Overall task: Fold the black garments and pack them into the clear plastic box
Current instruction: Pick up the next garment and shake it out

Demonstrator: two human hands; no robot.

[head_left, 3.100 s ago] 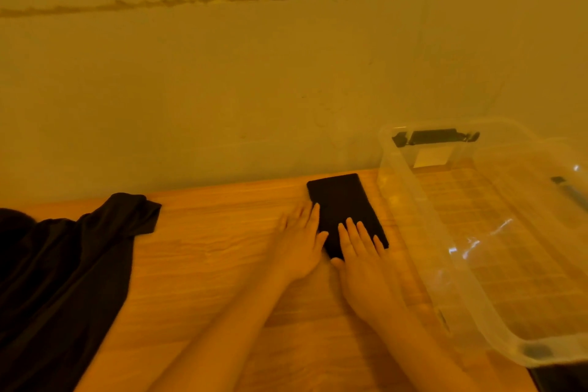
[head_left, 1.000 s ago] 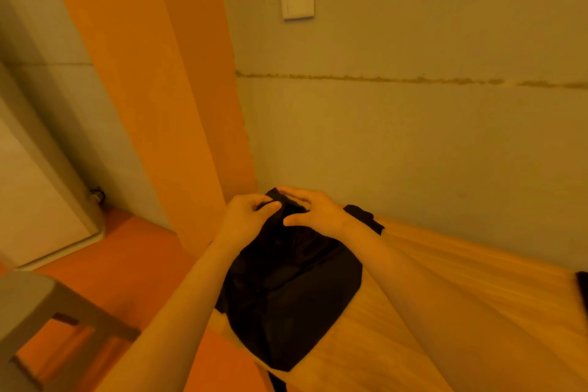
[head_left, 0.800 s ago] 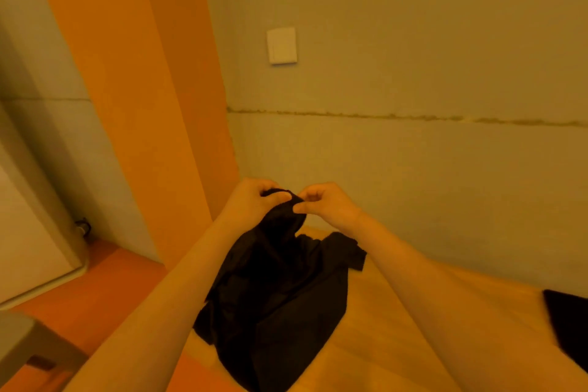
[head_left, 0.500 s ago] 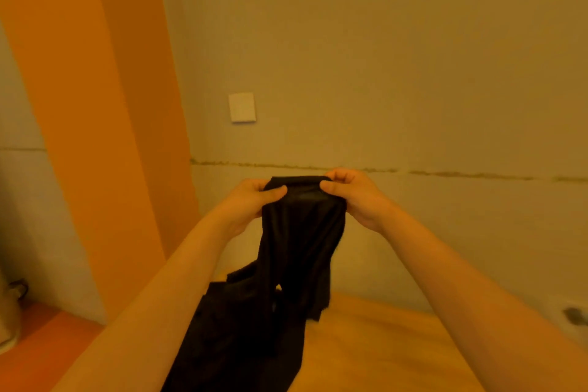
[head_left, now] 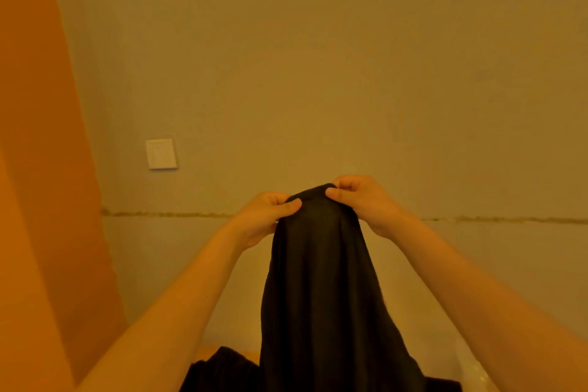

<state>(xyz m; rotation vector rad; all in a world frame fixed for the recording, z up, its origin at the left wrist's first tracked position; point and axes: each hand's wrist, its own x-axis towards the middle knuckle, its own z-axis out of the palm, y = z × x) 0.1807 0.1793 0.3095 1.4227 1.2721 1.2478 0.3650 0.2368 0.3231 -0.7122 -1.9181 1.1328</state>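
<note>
Two hands pinching one black garment [head_left: 321, 280] at its top edge, well above the tabletop. Starting leftward of the grip: left hand [head_left: 265, 219] curling round the cloth, thumb pressing the fabric against bent fingers [head_left: 288, 204]. Moving rightward, just across the bunched top: right hand [head_left: 362, 204] doing likewise, thumb and curled fingers nipping the same edge, both grips nearly touching, with only a small hump of cloth between them.

Hanging straight down from the grip: the garment's body, falling in long loose folds, widening toward the bottom, its lower end spilling onto a sliver of wooden table [head_left: 219, 353] below and leftward of the grip. Impossible telling whether the dark heap at the bottom belongs to this piece or to another.

Judging progress: this piece not yet folded, only lifted and shaken out for a start. Remaining for it, probably: laying flat, smoothing, folding down, then packing. Clear plastic box mostly out of view; a faint glossy patch far below and rightward of the grip possibly showing its rim, though too dim for saying. Nothing visible here proving anything packed.

Counting: two hands, two bare forearms, one garment surely held, one switch plate [head_left: 161, 154] on the wall [head_left: 318, 73] up and leftward of the grip, one orange pillar [head_left: 38, 169] farthest leftward.
</note>
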